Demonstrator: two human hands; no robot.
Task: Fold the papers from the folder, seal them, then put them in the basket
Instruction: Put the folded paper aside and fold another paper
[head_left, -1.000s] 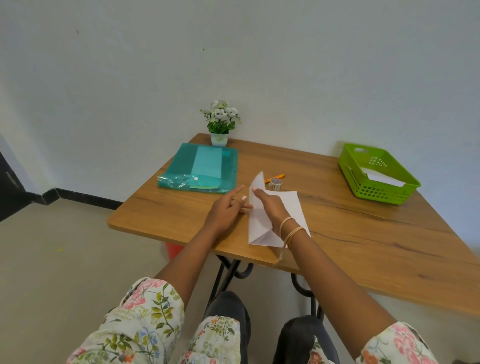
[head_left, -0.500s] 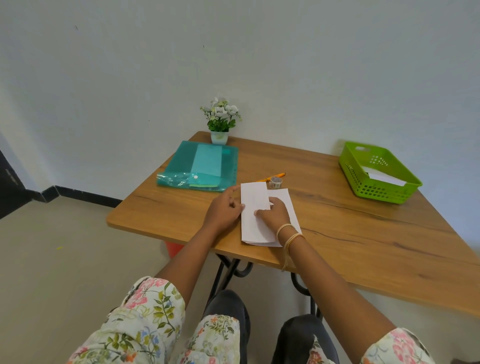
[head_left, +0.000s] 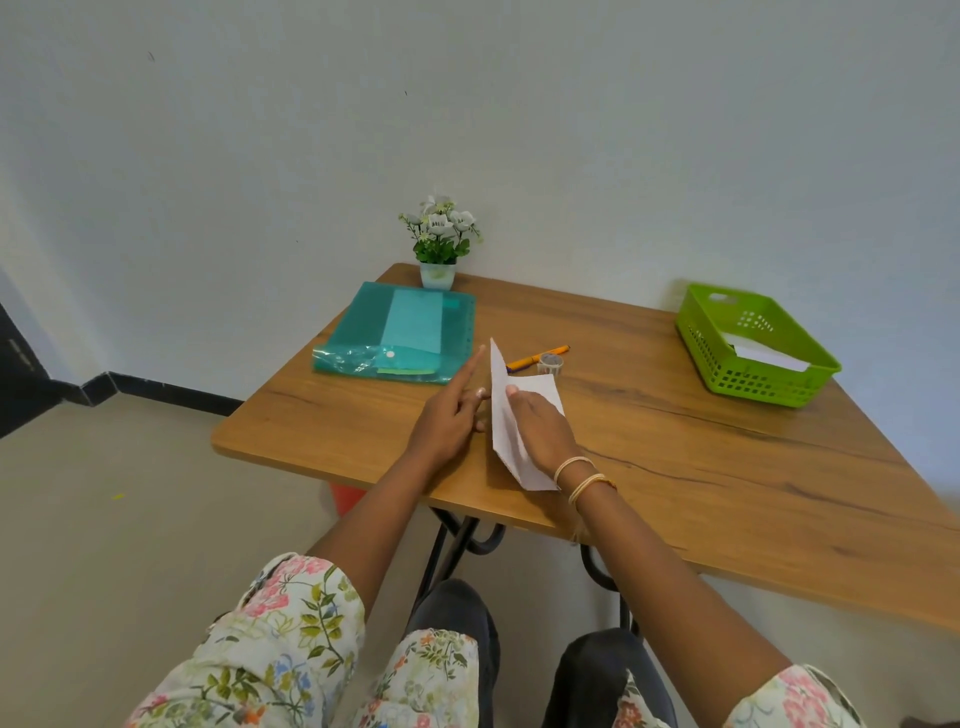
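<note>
A white paper (head_left: 503, 415) lies near the table's front edge, its left flap raised upright. My left hand (head_left: 444, 421) is just left of the flap, index finger straight and pointing away, the other fingertips touching the flap's outer side. My right hand (head_left: 540, 431) rests on the flat part of the paper and presses it down, thumb against the flap. The teal folder (head_left: 405, 332) lies at the back left. The green basket (head_left: 779, 382) stands at the far right with a folded white paper (head_left: 763, 354) inside.
An orange pen (head_left: 537, 356) and a small roll of tape (head_left: 550, 364) lie just beyond the paper. A small potted plant (head_left: 439, 244) stands at the back corner against the wall. The wooden table (head_left: 701, 467) shows bare wood between paper and basket.
Half a second ago the paper lay folded flat under both hands. Now its left flap stands up again, my left index finger is stretched out and my right hand has shifted slightly right.
</note>
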